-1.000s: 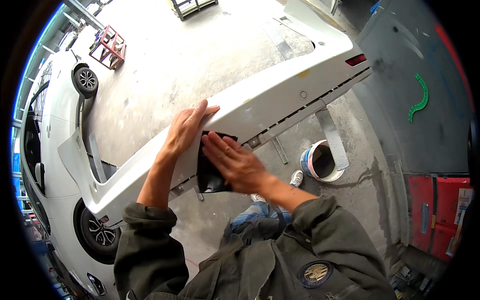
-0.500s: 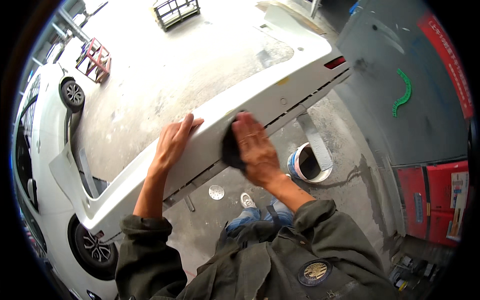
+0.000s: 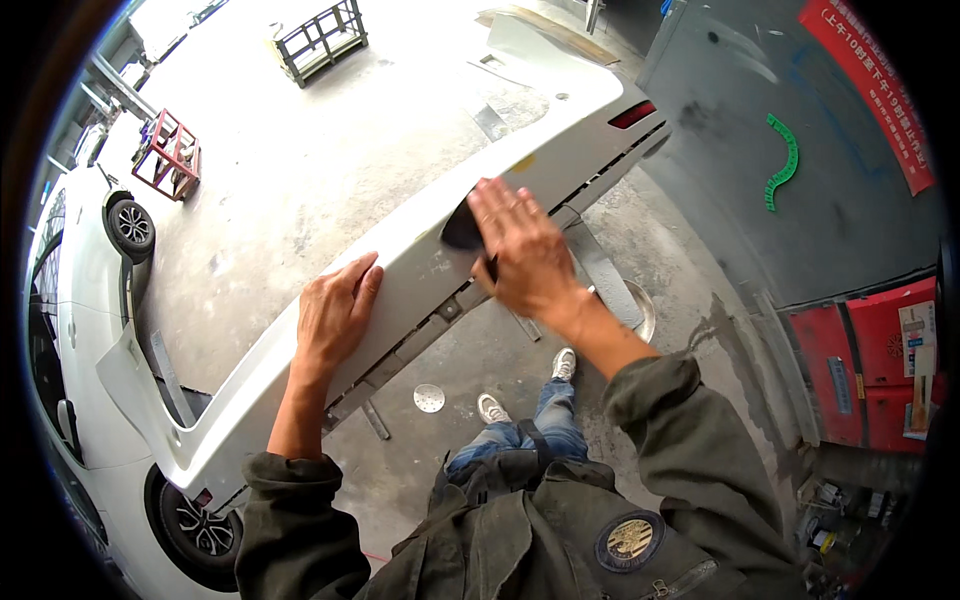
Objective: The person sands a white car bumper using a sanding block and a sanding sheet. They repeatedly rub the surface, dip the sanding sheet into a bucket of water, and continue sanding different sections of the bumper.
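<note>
A long white car bumper (image 3: pixel 400 292) lies slantwise in front of me, raised above the floor on metal supports. My right hand (image 3: pixel 525 250) presses a dark sanding pad (image 3: pixel 460 230) against its face. The fingers lie stretched together over the pad and hide much of it; the hand is slightly blurred. Nearer the left end, my left hand (image 3: pixel 335 310) rests on the bumper by its upper edge, fingers lying on the surface and holding nothing else. Pale scuffs show between the hands, and a yellowish patch (image 3: pixel 522 163) sits beyond the pad. At the far end is a red reflector (image 3: pixel 632 114).
A white car (image 3: pixel 95 320) stands close on the left. Beneath the bumper, a flat metal support (image 3: pixel 605 270) partly covers a bucket (image 3: pixel 645 312). A perforated disc (image 3: pixel 429 398) lies on the floor. Red cabinets (image 3: pixel 885 370) stand right; frame racks (image 3: pixel 322 45) stand farther off.
My right hand and the pad have moved along the bumper toward its far right end. My left hand has shifted slightly down onto the face. The whole view has shifted a little.
</note>
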Available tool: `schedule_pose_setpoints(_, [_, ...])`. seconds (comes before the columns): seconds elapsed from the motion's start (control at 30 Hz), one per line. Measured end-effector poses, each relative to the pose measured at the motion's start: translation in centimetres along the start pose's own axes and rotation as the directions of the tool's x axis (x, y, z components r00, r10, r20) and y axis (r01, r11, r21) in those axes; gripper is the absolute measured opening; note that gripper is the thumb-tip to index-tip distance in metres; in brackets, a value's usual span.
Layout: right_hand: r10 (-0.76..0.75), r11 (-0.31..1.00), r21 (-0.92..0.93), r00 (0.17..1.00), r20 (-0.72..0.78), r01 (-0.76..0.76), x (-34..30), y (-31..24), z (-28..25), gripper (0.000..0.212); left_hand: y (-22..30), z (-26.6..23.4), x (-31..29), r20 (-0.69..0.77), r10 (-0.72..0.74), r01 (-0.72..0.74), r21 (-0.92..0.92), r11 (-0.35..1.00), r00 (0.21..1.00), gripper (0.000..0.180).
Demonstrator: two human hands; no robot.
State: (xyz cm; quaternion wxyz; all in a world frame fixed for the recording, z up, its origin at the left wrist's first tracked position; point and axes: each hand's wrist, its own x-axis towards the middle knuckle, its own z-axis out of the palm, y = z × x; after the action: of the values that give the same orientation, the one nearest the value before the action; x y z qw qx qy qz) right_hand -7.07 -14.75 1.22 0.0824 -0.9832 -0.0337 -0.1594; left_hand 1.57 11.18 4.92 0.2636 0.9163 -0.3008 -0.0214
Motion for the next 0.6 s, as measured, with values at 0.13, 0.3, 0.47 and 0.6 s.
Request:
schedule_pose_setpoints(0.13, [-0.147,0.986,-0.069,0.985,0.085,0.153,0.9,-3.3,0.5,0.066,-0.2,0.5,0.2,-0.029,0.062,-0.06,0.065,0.996,0.998,0.039])
schedule_pose_setpoints(0.3, [-0.269,0.959,-0.028,0.938,0.22,0.282,2.9,3.8,-1.4,0.073,-0.4,0.4,-0.3,-0.05,0.092,-0.088,0.078,0.993,0.994,0.035])
schedule_pose_setpoints(0.47, [0.062,0.995,-0.081,0.986,0.156,-0.05,4.3,16.8,-2.4,0.072,0.3,0.8,0.3,-0.06,0.117,-0.11,0.115,0.987,0.991,0.035])
schedule_pose_setpoints(0.6, [-0.163,0.983,-0.059,0.972,0.168,0.175,3.9,13.0,-0.4,0.07,4.9,2.9,2.4,0.049,-0.184,0.146,0.422,0.895,0.982,0.047])
